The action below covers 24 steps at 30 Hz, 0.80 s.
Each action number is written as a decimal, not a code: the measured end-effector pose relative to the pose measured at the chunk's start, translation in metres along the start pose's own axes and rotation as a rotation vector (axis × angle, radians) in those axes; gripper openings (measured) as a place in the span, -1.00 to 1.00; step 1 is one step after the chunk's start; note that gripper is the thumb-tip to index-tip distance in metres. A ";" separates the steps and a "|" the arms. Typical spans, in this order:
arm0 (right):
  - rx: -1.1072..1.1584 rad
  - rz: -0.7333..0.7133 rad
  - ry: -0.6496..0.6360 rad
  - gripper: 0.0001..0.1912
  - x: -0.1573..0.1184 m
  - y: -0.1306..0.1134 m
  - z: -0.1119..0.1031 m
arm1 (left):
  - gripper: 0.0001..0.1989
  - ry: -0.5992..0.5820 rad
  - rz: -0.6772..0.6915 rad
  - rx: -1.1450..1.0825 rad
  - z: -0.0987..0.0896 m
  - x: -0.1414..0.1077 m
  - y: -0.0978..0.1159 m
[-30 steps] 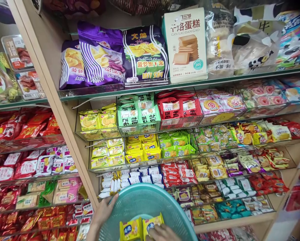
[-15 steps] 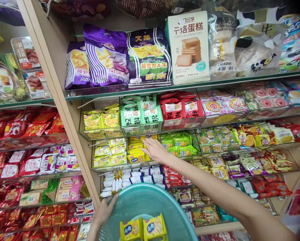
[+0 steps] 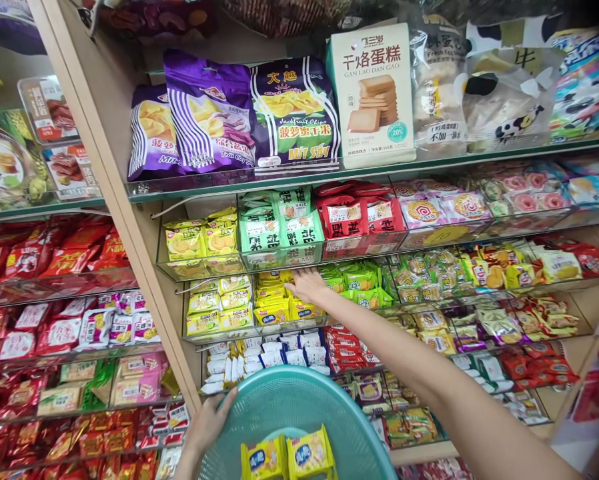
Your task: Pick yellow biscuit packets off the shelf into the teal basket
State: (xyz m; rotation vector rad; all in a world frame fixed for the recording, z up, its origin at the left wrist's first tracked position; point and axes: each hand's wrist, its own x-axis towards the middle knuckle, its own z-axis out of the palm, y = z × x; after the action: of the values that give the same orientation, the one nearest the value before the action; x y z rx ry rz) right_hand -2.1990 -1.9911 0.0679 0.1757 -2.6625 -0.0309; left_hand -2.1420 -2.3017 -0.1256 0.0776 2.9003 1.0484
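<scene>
My left hand (image 3: 211,421) is closed on the rim of a teal plastic basket (image 3: 349,407), at the bottom of the view. Inside it lie yellow snack packets (image 3: 310,453) with a blue label, two of them plainly visible. My right hand (image 3: 309,287) reaches into a shelf compartment of matching yellow packets (image 3: 272,311), at its right side. Its thumb stands apart and the fingers stretch toward the back, their tips partly hidden under the shelf above. I see nothing in that hand.
Green packets (image 3: 362,298) fill the compartment just right of my right hand, and pale yellow biscuit packs (image 3: 236,307) the one to the left. Clear plastic fronts edge the bins. A glass shelf (image 3: 289,180) with large bags crosses above. A wooden upright (image 3: 129,220) divides the shelving.
My right hand has moved slightly right and deeper into the compartment, uncovering more front yellow packets. My left hand and the basket stay nearly still.
</scene>
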 end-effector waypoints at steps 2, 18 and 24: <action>-0.021 0.004 0.008 -0.40 0.001 -0.001 0.000 | -0.39 0.001 0.007 -0.007 0.000 -0.001 0.000; -0.209 -0.055 0.115 -0.64 -0.005 -0.007 -0.008 | -0.37 0.001 0.007 -0.011 0.000 0.002 -0.001; -0.261 -0.108 0.120 -0.70 -0.002 0.000 -0.005 | -0.41 0.008 0.031 -0.018 0.000 0.001 -0.003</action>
State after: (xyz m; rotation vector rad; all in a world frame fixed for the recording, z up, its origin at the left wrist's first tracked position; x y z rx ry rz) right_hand -2.1951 -1.9904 0.0719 0.2280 -2.4973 -0.3883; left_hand -2.1429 -2.3044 -0.1275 0.1188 2.9059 1.0817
